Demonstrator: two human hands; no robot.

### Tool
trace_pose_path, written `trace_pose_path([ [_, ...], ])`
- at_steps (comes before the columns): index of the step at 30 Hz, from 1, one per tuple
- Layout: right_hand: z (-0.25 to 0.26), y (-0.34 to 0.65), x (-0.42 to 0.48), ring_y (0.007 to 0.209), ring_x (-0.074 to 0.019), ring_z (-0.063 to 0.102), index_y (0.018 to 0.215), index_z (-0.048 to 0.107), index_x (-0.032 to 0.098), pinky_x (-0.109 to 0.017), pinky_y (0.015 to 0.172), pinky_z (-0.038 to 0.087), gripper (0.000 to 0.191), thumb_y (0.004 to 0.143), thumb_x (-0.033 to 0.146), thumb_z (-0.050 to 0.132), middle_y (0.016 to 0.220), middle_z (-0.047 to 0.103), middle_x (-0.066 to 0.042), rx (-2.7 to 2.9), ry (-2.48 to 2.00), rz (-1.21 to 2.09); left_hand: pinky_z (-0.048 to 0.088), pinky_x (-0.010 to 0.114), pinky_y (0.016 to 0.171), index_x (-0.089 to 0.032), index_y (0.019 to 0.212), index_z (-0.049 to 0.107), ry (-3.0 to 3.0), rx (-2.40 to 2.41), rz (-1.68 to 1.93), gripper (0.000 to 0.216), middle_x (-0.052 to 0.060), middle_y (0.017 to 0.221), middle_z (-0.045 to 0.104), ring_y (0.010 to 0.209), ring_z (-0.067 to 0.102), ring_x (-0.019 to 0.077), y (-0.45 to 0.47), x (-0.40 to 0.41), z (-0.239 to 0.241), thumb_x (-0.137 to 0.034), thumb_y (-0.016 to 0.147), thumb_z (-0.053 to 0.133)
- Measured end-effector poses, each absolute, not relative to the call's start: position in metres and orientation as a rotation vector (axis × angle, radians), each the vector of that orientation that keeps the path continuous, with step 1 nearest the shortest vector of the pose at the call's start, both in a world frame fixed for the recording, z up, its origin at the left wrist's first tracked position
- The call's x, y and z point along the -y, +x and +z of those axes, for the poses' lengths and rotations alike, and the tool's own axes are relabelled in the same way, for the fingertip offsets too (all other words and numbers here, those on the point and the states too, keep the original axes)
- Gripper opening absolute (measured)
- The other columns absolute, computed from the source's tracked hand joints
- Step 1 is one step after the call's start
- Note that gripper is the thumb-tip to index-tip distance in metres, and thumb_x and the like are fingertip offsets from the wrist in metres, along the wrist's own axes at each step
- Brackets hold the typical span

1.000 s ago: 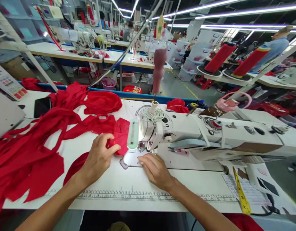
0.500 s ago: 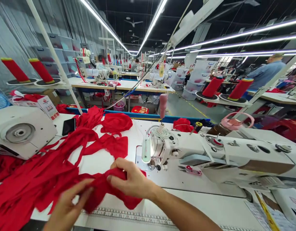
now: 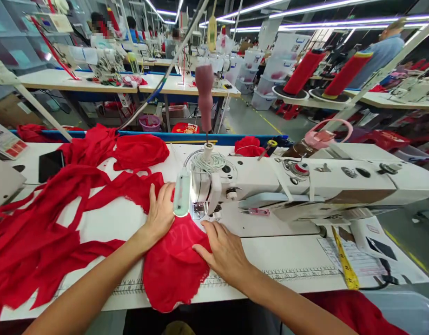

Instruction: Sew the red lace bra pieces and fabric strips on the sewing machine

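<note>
The left hand (image 3: 161, 213) lies flat and open on the red fabric piece (image 3: 172, 274), its fingers (image 3: 164, 193) stretched forward beside the head of the sewing machine (image 3: 305, 184). The right hand (image 3: 224, 251) is also open and palm down. Its fingers (image 3: 210, 229) rest on the near right edge of the same piece and point toward the needle area (image 3: 199, 210). Neither hand pinches or grips; both press the cloth onto the white surface (image 3: 291, 260).

The piece spreads out from just ahead of both sets of fingertips, passes between the two hands and hangs over the front edge of the surface below the wrists. Its lower right border, just under the right palm, looks scalloped like lace.

The cloth looks thin, light and limp. It would likely fold, bunch or stretch if pulled from one corner, and slide easily on the smooth top. Flat palms with spread fingers on either side of the seam line seem the surest hold. For lifting, a pinch at the plain edge seems kinder than one at the lacy border, which could snag or distort.

Beyond the left fingers, a loose heap of red strips (image 3: 43, 218) covers the far side of the surface.
</note>
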State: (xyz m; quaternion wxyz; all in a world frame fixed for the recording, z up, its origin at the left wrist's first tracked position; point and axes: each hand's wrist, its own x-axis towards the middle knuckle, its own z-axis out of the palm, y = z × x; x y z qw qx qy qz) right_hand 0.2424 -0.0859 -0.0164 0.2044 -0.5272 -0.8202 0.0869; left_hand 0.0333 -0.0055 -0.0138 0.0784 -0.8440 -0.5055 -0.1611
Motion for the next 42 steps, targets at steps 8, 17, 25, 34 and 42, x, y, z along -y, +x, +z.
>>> trace_pose_path([
  [8,-0.018,0.256,0.075,0.093,-0.0201,0.058,0.104,0.062,0.017,-0.035,0.085,0.046,0.013,0.098,0.027,0.058,0.102,0.066,-0.008,2.588,-0.832,0.244,0.052,0.046,0.088,-0.010,0.119,0.060,-2.662,1.500,-0.441,0.034,0.018,0.108,0.065,0.105,0.061,0.0316,0.047,0.043,-0.027,-0.034,0.099,0.045],
  [17,-0.022,0.261,0.069,0.094,-0.0191,0.058,0.110,0.062,0.016,-0.035,0.084,0.047,0.019,0.097,0.028,0.056,0.105,0.067,-0.008,2.588,-0.776,0.199,0.046,0.046,0.097,-0.014,0.102,0.066,-2.966,1.219,-0.400,0.056,0.013,0.097,0.069,0.100,0.064,0.0305,0.033,-0.004,-0.048,-0.066,0.093,0.047],
  [25,-0.031,0.257,0.070,0.104,-0.0223,0.060,0.116,0.063,0.015,-0.037,0.087,0.049,0.024,0.098,0.028,0.055,0.113,0.068,-0.012,2.470,-0.870,0.156,0.050,0.039,0.083,-0.017,0.090,0.065,-2.951,1.246,-0.380,0.045,0.008,0.085,0.067,0.081,0.063,0.0246,0.034,-0.014,-0.042,-0.059,0.094,0.050],
  [34,-0.029,0.259,0.075,0.107,-0.0226,0.061,0.118,0.063,0.016,-0.039,0.089,0.052,0.025,0.097,0.026,0.056,0.117,0.068,-0.013,2.456,-0.875,0.192,0.053,0.041,0.097,-0.020,0.121,0.063,-3.008,1.362,-0.711,0.027,0.011,0.118,0.067,0.114,0.062,0.0245,0.035,0.037,-0.031,-0.026,0.101,0.046],
  [42,-0.030,0.260,0.070,0.104,-0.0227,0.062,0.117,0.064,0.017,-0.037,0.084,0.051,0.024,0.099,0.029,0.054,0.117,0.069,-0.011,2.469,-0.898,0.202,0.053,0.041,0.098,-0.020,0.116,0.067,-3.017,1.298,-0.642,0.024,0.011,0.120,0.067,0.115,0.062,0.0256,0.031,0.031,-0.035,-0.024,0.100,0.049],
])
